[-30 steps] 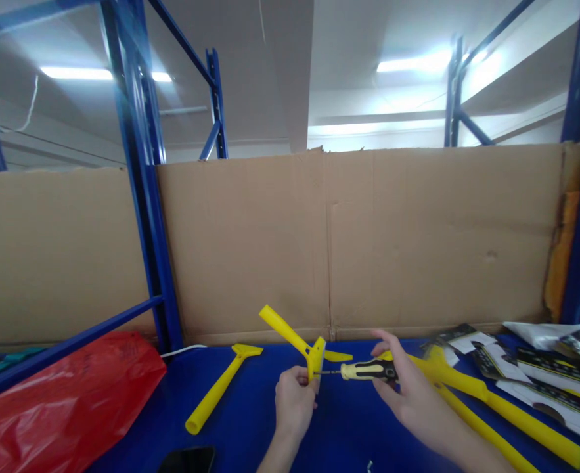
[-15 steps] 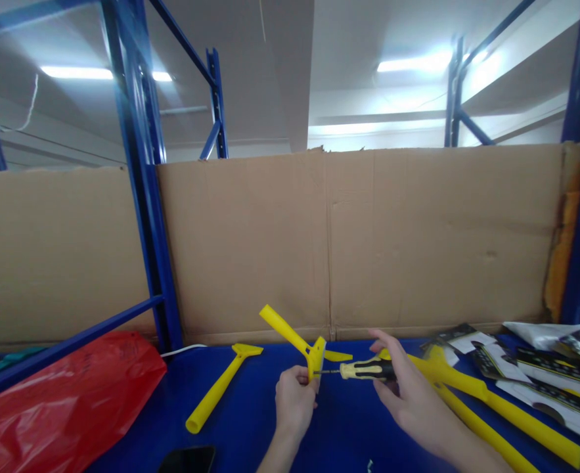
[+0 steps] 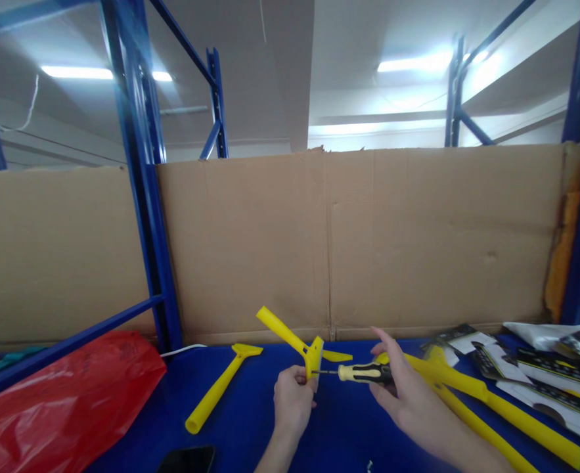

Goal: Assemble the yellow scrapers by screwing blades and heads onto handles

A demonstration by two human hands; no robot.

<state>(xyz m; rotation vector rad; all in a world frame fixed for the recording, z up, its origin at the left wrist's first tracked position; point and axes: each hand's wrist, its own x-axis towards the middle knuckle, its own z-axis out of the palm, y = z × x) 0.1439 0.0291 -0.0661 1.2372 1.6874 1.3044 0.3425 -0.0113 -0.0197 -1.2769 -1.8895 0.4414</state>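
Observation:
My left hand (image 3: 292, 399) grips the head of a yellow scraper-like tool (image 3: 313, 358), whose handle points up and to the left. A screwdriver (image 3: 363, 373) with a cream and black handle lies level, its tip against the side of that head. My right hand (image 3: 399, 387) is at the handle's rear end, fingers spread and the handle end against the palm. Behind the held tool, part of another yellow piece (image 3: 336, 357) shows on the blue table.
One yellow tool (image 3: 215, 394) lies left of my left hand, near a red plastic bag (image 3: 73, 401) and a dark phone (image 3: 188, 458). At right are several yellow tools (image 3: 531, 424) and black-and-white packages (image 3: 560, 394). Cardboard (image 3: 250, 249) stands behind.
The held yellow tool and the screwdriver have shifted slightly to the left. My right hand has moved a little left with them, its fingers still apart.

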